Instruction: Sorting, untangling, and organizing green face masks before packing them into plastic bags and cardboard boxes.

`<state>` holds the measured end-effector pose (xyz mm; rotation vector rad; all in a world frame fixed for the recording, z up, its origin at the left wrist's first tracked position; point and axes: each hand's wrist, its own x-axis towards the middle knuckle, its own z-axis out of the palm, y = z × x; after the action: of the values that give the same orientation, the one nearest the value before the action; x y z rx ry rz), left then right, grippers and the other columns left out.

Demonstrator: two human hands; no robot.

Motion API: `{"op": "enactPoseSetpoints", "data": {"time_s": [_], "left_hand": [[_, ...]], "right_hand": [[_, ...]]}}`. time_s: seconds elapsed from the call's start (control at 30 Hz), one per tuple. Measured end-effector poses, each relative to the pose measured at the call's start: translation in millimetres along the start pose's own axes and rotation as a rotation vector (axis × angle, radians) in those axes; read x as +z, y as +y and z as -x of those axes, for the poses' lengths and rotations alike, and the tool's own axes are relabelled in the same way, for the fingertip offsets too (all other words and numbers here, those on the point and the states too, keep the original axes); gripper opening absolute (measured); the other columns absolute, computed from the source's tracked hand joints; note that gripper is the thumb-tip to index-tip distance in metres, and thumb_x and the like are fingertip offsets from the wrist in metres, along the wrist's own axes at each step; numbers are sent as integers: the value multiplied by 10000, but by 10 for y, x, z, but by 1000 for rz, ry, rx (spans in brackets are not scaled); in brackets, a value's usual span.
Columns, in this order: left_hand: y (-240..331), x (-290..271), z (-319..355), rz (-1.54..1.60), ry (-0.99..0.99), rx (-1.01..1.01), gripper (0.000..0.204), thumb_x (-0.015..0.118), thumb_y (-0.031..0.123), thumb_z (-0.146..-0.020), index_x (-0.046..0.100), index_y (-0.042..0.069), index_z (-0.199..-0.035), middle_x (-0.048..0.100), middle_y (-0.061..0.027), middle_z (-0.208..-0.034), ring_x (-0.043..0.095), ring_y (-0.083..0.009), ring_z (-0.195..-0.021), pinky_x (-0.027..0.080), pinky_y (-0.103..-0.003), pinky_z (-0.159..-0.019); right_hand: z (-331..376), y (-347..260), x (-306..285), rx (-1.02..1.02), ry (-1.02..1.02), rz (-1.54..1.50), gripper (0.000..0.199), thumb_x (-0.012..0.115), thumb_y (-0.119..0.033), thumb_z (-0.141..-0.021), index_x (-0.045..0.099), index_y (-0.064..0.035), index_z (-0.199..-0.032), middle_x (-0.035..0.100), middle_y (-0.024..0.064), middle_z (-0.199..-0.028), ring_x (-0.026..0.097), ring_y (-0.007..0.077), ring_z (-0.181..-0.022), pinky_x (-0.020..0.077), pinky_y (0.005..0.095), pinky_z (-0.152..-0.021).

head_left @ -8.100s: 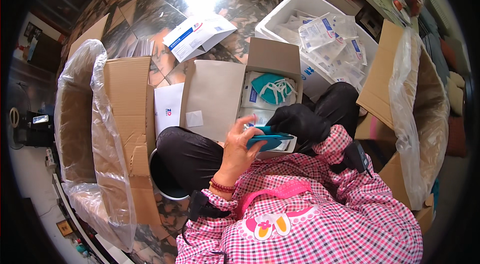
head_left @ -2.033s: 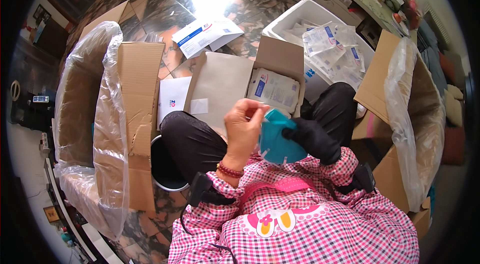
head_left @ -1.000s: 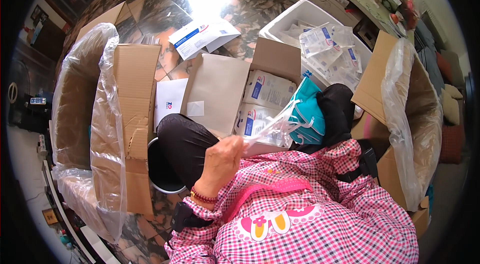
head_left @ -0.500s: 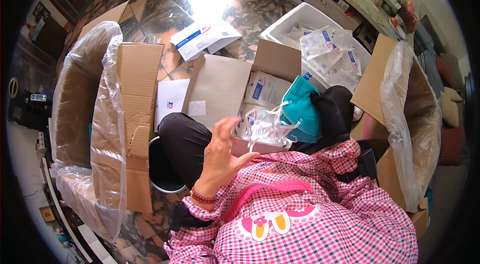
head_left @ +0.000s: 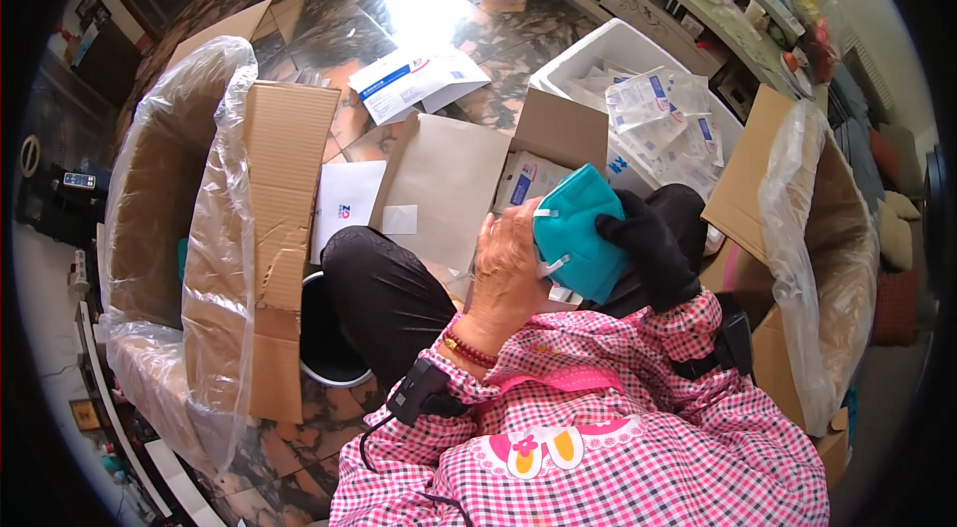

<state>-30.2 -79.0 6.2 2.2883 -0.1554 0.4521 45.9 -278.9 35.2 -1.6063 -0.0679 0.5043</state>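
Observation:
A small stack of teal face masks (head_left: 580,240) is held tilted above the open carton between my knees. My right hand (head_left: 650,253), in a black glove, grips the stack's right edge with the thumb on its front. My bare left hand (head_left: 506,263), a red bead bracelet at its wrist, closes round the left edge, and some of its fingertips are hidden there. Short bits of white strap show at the masks' left side; the rest is out of sight. Beneath, the small carton (head_left: 560,120) holds white printed packets (head_left: 525,180), partly covered by the masks and my hand.
Large cardboard boxes with clear plastic liners stand at left (head_left: 214,258) and right (head_left: 797,258). A white foam box (head_left: 568,73) of clear packets sits beyond my right knee. Flattened white cartons (head_left: 414,83) lie on the floor. A dark bin (head_left: 329,338) stands by my left knee.
My left hand has moved right and up from open beside the straps to closing on the masks' left edge. The dangling straps are now mostly hidden, and the stack has turned and shifted slightly left.

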Motion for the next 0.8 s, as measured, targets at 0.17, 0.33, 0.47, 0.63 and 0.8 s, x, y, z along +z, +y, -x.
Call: {"op": "enactPoseSetpoints", "data": {"time_s": [0.17,0.33,0.47,0.63,0.8], "left_hand": [[-69,-19,-40,-9,125,86,782,857,108,-641,423,49,-1289,572,-162,-1166,569,-384,-1101,401,-499,-1024],[39,-207,-19,67,-28,112,1106,926,173,-578,297,45,-1478,430,-199,-1455,419,-380,-1367,318,-502,-1145],[175,-98,-57,-8,-58,106,1247,959,228,-525,239,49,-1527,346,-174,-1539,335,-369,-1439,266,-502,-1185],[195,31,-5,-40,41,26,1254,964,275,-520,249,42,-1524,377,-180,-1460,402,-378,-1359,334,-479,-1137],[244,121,92,137,12,-118,1185,956,286,-562,289,51,-1513,416,-178,-1370,445,-358,-1300,361,-457,-1118]], "right_hand": [[44,-144,75,-4,8,262,497,754,-166,-867,575,6,-1297,683,118,-1127,647,200,-993,527,356,-874],[41,-245,16,-81,37,123,443,737,-139,-868,589,-1,-1263,682,113,-1091,652,209,-973,536,348,-851],[15,-121,125,-31,47,33,385,723,-93,-870,603,-11,-1227,676,108,-1080,651,204,-965,538,334,-849],[-14,80,332,-25,75,-294,393,727,-70,-861,600,-3,-1226,671,108,-1094,647,193,-991,538,329,-867],[-22,158,351,-32,69,-193,393,729,-48,-851,604,-5,-1221,668,97,-1096,648,184,-1002,542,329,-872]]}}
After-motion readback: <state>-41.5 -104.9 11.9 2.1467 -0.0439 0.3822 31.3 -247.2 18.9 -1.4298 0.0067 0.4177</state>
